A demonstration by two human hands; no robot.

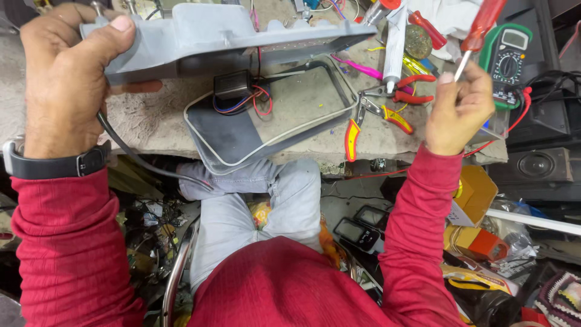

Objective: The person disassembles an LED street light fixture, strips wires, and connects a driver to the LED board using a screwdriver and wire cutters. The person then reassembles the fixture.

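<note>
Head view looks down on a grey plastic housing (224, 33) lifted over the workbench (151, 118). The left hand (66, 72) is wrapped firmly round the housing's near-left end, thumb pressed flat on the upper face, fingers curled beneath. A black cable (130, 151) drops from under that hand toward the lap. The right hand (457, 109) is clenched round the shaft of a red-handled screwdriver (481, 27), whose handle points up and away, well apart from the housing.

Directly below the housing lies a grey tray-like cover (242, 139) with a pale rim, partly overhanging the bench's near edge; inside its far corner sits a small black box (232, 83) with red, blue and black wires (257, 103) looping from it (the rest of its floor shows bare).

To the right of the cover, on the bench, lie pliers with yellow and red grips (363, 124) and a red-handled cutter (405, 89), just beside a white tube (394, 45). Farther right rests a green-cased multimeter (505, 57), its red lead (520, 115) curving behind the right hand.
</note>
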